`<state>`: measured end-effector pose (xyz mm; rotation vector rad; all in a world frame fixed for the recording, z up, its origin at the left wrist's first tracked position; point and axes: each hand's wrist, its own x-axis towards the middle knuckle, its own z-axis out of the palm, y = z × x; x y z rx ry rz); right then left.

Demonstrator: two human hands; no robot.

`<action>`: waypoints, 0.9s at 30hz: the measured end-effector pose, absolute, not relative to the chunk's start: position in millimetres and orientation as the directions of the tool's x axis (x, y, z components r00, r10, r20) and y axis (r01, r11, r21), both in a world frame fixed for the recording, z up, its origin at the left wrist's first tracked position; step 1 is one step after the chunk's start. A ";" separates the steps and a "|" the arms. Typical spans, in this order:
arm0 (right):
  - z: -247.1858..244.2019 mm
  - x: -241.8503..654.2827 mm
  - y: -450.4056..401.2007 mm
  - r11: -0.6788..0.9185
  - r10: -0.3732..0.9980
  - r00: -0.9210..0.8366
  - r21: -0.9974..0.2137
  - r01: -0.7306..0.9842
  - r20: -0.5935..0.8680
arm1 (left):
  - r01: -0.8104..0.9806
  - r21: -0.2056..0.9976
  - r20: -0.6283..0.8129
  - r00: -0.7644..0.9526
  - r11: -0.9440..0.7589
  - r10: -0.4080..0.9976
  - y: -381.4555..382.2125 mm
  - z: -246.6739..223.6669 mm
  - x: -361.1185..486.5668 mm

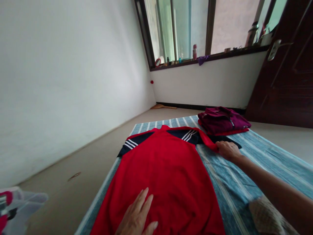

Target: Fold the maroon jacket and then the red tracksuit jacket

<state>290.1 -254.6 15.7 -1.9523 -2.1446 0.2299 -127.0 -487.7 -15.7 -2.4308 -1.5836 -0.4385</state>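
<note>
A red jacket (pixel 166 169) with navy shoulder panels and white stripes lies spread over a blue striped cloth (pixel 234 182). My left hand (pixel 138 212) rests flat on the lower part of the jacket, fingers stretched and apart. At the right, my right hand (pixel 228 150) is closed on the jacket's sleeve (pixel 207 140), which reaches out sideways from the shoulder. Part of the navy sleeve shows beyond that hand. The other sleeve is mostly out of sight at the left side.
Folded maroon and red clothes (pixel 222 120) are stacked at the far right corner. A beige knitted item (pixel 269 215) lies by my right forearm. A clear plastic bin (pixel 29 205) stands on the floor at left. Beyond are a white wall, a window sill and a dark door (pixel 288 78).
</note>
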 end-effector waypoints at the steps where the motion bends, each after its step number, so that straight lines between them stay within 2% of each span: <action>1: 20.3 289.5 -249.2 0.069 0.996 -0.047 -0.341 0.938 0.072 | 0.911 0.030 0.342 0.377 -0.411 0.861 -486.7 -14.7 -126.1; 4: 36.6 283.8 -232.3 -0.006 0.995 0.063 -0.587 0.810 0.076 | 0.898 0.179 0.258 0.351 -0.401 0.900 -477.3 -6.1 -116.7; 8: 54.6 266.0 -216.2 -0.058 0.993 0.118 -0.890 0.452 -0.005 | 0.829 0.476 0.039 0.313 -0.293 0.949 -446.3 18.7 -83.6; 10: 58.8 254.0 -213.5 -0.075 0.993 0.104 -0.966 0.248 -0.051 | 0.712 0.674 -0.043 0.303 -0.196 0.952 -423.9 29.5 -61.1; 13: 58.5 235.6 -214.9 -0.113 0.991 0.076 -0.994 0.006 -0.113 | 0.365 0.930 -0.143 0.261 0.040 0.955 -386.4 34.2 -28.3; 16: 51.8 220.1 -218.4 -0.159 0.985 0.045 -0.977 -0.140 -0.167 | 0.015 0.960 -0.280 0.160 0.281 0.947 -349.8 27.1 -1.6; 18: 45.9 213.0 -219.8 -0.189 0.980 0.025 -0.963 -0.192 -0.197 | -0.122 0.933 -0.333 0.069 0.340 0.940 -328.0 21.0 12.3; 22: 36.6 205.9 -219.8 -0.231 0.971 -0.002 -0.944 -0.236 -0.237 | -0.103 0.963 -0.257 -0.070 0.249 0.964 -291.3 14.6 30.6; 27: 34.6 200.0 -225.4 -0.220 0.975 -0.051 -0.952 -0.214 -0.214 | -0.057 0.987 -0.149 -0.001 0.149 0.989 -259.9 14.7 39.6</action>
